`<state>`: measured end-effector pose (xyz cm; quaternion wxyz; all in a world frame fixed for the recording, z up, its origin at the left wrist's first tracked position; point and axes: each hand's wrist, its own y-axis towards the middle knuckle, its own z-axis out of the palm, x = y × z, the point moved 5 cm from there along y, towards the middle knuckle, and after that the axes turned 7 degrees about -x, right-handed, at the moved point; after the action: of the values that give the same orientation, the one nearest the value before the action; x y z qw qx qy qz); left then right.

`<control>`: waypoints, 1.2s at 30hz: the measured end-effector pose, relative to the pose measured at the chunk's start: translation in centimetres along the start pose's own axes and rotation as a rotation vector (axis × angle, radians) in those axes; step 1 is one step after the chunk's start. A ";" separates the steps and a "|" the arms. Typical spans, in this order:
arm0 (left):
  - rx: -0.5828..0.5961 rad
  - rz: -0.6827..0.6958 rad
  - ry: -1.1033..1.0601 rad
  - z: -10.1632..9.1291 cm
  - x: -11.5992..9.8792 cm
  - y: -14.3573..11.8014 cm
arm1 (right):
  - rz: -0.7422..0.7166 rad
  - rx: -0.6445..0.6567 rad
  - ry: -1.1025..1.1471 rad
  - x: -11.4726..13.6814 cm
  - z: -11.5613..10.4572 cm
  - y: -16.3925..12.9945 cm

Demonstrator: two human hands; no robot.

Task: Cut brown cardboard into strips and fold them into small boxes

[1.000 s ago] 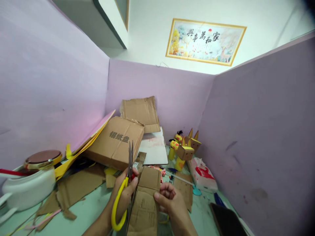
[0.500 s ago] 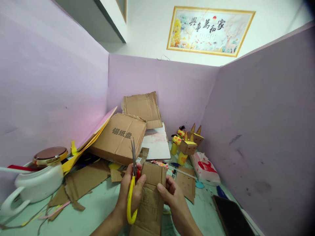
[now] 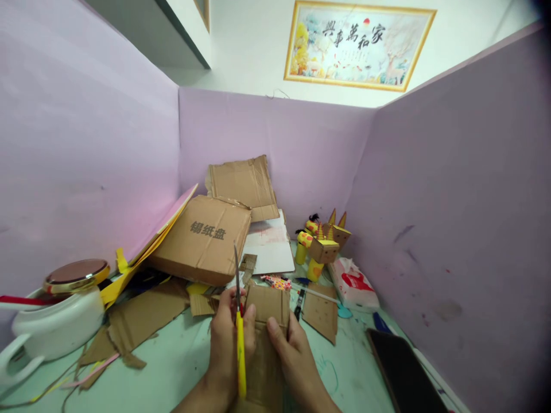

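A pair of scissors with yellow and red handles is held in my left hand, its blades pointing up and away from me. The same hand's thumb presses on the left edge of a folded brown cardboard strip. My right hand grips that strip along its right edge, thumb on top and fingers underneath. Between both hands the strip slopes down toward me, and its lower end runs out of view. Creases cross its surface.
Behind the hands lie a cardboard box and a white board. Yellow animal figures stand by a tissue pack. A phone lies at right, a white pot at left, with cardboard scraps beside it.
My right hand has shifted left and closed further around the strip. The scissors have turned more upright and edge-on. The whole view has shifted slightly.
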<state>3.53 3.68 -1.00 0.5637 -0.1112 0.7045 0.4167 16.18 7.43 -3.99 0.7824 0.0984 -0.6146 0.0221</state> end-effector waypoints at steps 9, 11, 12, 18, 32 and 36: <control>0.125 -0.293 -0.353 1.0 -0.6 0.5 | 0.104 0.045 0.241 0.7 -0.3 0.7; 0.087 -0.250 -0.381 0.6 -0.9 0.7 | 0.086 0.054 0.211 0.8 -0.2 0.6; 0.075 -0.216 -0.383 0.5 -1.1 0.8 | 0.079 0.059 0.191 0.8 -0.2 0.5; -0.012 -0.069 -0.289 -0.2 -1.6 1.6 | 0.083 0.106 0.124 0.9 0.3 0.0; -0.416 -0.069 -0.008 -3.4 2.7 6.5 | 0.624 0.387 0.208 -0.6 2.4 -2.4; -0.418 -0.049 -0.006 -3.5 2.9 6.8 | 0.626 0.385 0.189 -0.5 2.5 -2.5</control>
<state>-4.16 6.37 -0.36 0.5403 -0.2418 0.5982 0.5402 14.02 4.56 -4.23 0.7583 0.0487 -0.5245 0.3841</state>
